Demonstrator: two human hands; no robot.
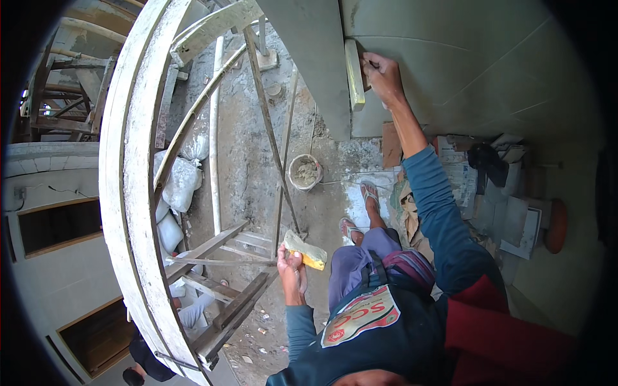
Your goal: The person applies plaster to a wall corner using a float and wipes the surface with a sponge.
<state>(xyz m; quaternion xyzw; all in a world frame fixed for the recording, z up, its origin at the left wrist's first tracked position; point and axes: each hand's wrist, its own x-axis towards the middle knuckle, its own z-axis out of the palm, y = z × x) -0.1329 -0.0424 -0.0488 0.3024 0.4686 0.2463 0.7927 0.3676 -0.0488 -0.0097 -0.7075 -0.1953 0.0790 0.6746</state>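
Observation:
My right hand point(384, 78) reaches up to the grey plastered wall. Its fingers are closed on the handle of a narrow plastering float point(355, 76) with a yellowish edge. The float lies against the wall beside the vertical corner. Lower down, in front of my body, my left hand point(293, 271) grips a yellow block point(313, 260), its upper side covered with grey plaster. I cannot tell exactly what kind of tool the yellow block is.
A bucket of grey mix point(305, 172) stands on the floor ahead. Scaffolding with a large pale curved beam point(132, 161) and a wooden ladder-like frame point(225, 276) is at left, near white sacks point(181, 183). Cardboard and scraps point(457, 167) lie at right. Another person point(151, 357) is at lower left.

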